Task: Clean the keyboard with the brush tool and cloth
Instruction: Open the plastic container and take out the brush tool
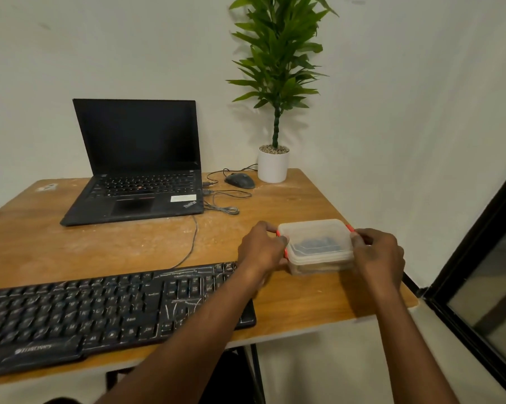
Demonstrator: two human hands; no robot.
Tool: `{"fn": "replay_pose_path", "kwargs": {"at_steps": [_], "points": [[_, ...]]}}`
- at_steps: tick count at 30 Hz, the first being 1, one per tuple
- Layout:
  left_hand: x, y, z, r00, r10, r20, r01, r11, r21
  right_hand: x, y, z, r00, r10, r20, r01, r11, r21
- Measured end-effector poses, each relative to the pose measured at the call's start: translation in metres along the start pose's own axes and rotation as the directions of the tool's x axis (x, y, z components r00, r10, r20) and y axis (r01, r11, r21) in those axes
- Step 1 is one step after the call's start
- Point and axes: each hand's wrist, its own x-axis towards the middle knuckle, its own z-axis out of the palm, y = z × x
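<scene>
Both hands, the left hand (pixel 260 252) and right hand (pixel 377 255), are gripping the ends of the light, stiff, probably slippery plastic box (pixel 317 246) sitting beside the keyboard (pixel 109 310), fingers curling at its red clips.

Even, soft indoor light, medium bright, no hard glare. Plant (pixel 278 56) throws faint shadow on wall (pixel 391 83) just beside it. Laptop (pixel 135 161) screen dark, no reflections. Wide-angle warp: desk (pixel 318 199) edges and window frame (pixel 479 228) bend twd the borders. Keyboard (pixel 106 313) keys soft, legends mostly unreadable. Slight motion blur at left hand (pixel 260 252). Corners a bit dimmer.
</scene>
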Motion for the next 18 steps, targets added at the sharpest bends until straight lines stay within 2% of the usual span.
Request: {"fn": "replay_pose_path", "kwargs": {"at_steps": [7,14,18], "points": [[-0.045,-0.014,-0.004,0.998,0.019,0.055,-0.012,0.992,-0.129,-0.022,0.016,-0.027,0.996,0.083,0.008,-0.084,0.992,0.089],[-0.065,-0.016,-0.008,0.998,0.037,0.044,-0.034,0.998,-0.06,-0.033,0.025,-0.038,0.986,0.158,0.061,-0.168,0.959,0.23],[-0.071,-0.018,-0.006,0.999,0.038,0.011,-0.038,0.999,-0.012,-0.035,0.025,-0.04,0.982,0.179,0.059,-0.187,0.955,0.229]]}}
